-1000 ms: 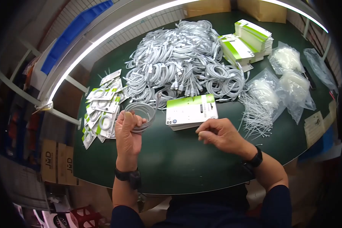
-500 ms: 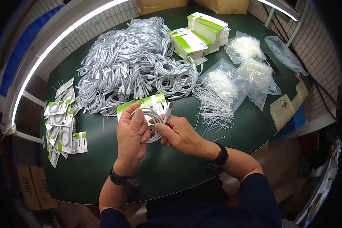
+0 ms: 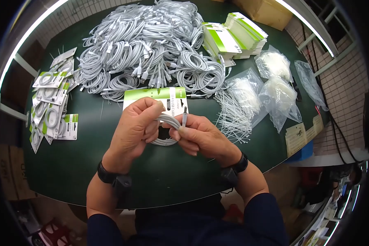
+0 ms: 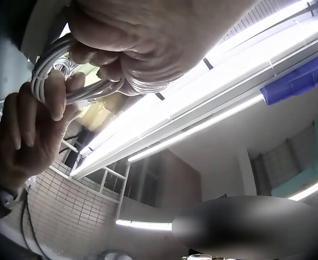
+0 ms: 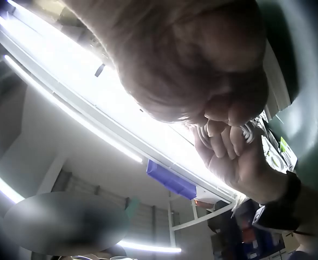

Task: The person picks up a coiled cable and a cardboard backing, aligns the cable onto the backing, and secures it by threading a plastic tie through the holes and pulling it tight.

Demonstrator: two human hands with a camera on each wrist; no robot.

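Between the two hands, in the head view, is a coiled grey cable (image 3: pixel 168 119). My left hand (image 3: pixel 135 125) grips the coil's left side, thumb on top. The right side of the coil is pinched by my right hand (image 3: pixel 201 137), with a connector (image 3: pixel 185 117) standing up beside the thumb. Just behind the hands lies a green and white card stack (image 3: pixel 174 98), partly covered by them. The left wrist view shows the coil (image 4: pixel 40 73) looped over the right hand's fingers. In the right wrist view little of the coil (image 5: pixel 248 133) shows between the fingers.
A large heap of coiled cables (image 3: pixel 139 37) fills the back of the green table (image 3: pixel 160 184). Carded cables (image 3: pixel 51 117) lie at the left. Card stacks (image 3: pixel 225 39) stand at the back right, near bags of ties (image 3: pixel 276 96) and loose white ties (image 3: pixel 233 119).
My right hand has come over from the right and taken hold of the coil, which was in my left hand alone at first. The head view has shifted.
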